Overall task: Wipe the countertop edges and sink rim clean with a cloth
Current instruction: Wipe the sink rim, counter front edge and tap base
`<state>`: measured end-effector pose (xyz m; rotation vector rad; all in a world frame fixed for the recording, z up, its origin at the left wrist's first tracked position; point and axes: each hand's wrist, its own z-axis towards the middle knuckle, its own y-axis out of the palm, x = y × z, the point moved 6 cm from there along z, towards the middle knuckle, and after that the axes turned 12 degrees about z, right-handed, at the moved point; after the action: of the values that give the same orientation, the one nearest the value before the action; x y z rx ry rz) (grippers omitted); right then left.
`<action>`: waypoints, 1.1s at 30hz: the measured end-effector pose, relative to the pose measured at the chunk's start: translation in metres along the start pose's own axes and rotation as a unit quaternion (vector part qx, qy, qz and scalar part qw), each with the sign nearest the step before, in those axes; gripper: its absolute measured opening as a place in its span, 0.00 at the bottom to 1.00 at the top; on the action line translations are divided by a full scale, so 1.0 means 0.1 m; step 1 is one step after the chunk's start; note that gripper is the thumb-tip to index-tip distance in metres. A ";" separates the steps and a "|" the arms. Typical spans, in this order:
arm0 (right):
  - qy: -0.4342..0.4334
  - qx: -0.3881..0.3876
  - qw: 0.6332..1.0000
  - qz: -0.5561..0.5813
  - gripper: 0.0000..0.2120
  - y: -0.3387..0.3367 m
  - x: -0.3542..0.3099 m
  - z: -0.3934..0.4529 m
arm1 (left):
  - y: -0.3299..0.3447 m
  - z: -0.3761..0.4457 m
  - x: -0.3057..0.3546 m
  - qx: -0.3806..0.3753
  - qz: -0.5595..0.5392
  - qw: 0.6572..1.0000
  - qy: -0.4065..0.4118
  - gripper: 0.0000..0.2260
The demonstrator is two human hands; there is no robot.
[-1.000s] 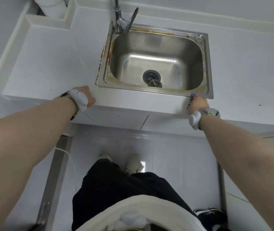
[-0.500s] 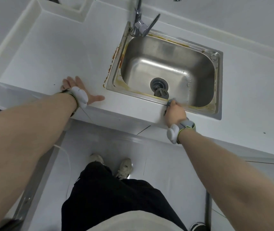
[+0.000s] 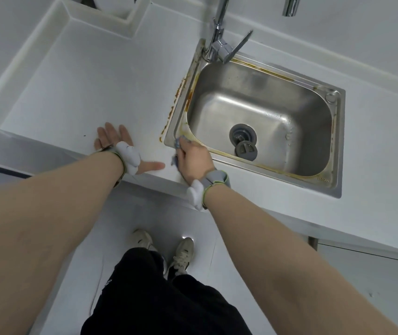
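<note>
Right hand (image 3: 194, 160) slid cloth (image 3: 178, 143) leftward, sink (image 3: 335, 189) corner

There is just one camera, and it sits on the person's head. It looks forward and steeply down, so the view is almost straight from above. Both arms reach up into the picture from the bottom corners. The white worktop (image 3: 77, 93) crosses the top half at a slant, with the metal sink (image 3: 337, 182) on the right side. The tap (image 3: 219, 39) is cut off by the top edge. Lower down, the floor (image 3: 253, 250) and the person's shoes (image 3: 183, 257) show far below. The wide lens bends straight edges. The arms look very big because they are close.
</note>
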<state>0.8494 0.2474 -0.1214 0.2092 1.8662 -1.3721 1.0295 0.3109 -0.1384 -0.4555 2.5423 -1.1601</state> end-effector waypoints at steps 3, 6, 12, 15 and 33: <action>-0.035 0.043 0.998 0.004 0.11 -0.21 0.29 -0.22 | -0.06 -0.04 -0.02 -0.011 0.010 1.000 0.008 0.74; -0.008 0.116 0.993 -0.032 0.11 -0.61 0.70 -0.57 | -0.05 -0.04 -0.03 -0.012 0.014 1.000 0.008 0.73; 0.238 0.211 0.946 -0.062 0.11 -1.64 1.82 -1.49 | 0.00 -0.01 -0.02 0.004 -0.010 1.000 0.011 0.73; 0.355 0.228 0.905 -0.060 0.10 -1.88 2.08 -1.70 | -0.01 -0.01 -0.03 0.010 -0.011 1.000 0.010 0.73; 0.144 0.025 0.980 0.138 0.04 0.03 -0.12 0.02 | 0.16 0.21 -0.04 0.027 -0.011 0.999 -0.036 0.75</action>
<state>0.8596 0.2506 -0.1159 0.6993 1.9469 -1.2459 1.0389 0.3083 -0.1633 -0.5036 2.4446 -1.1946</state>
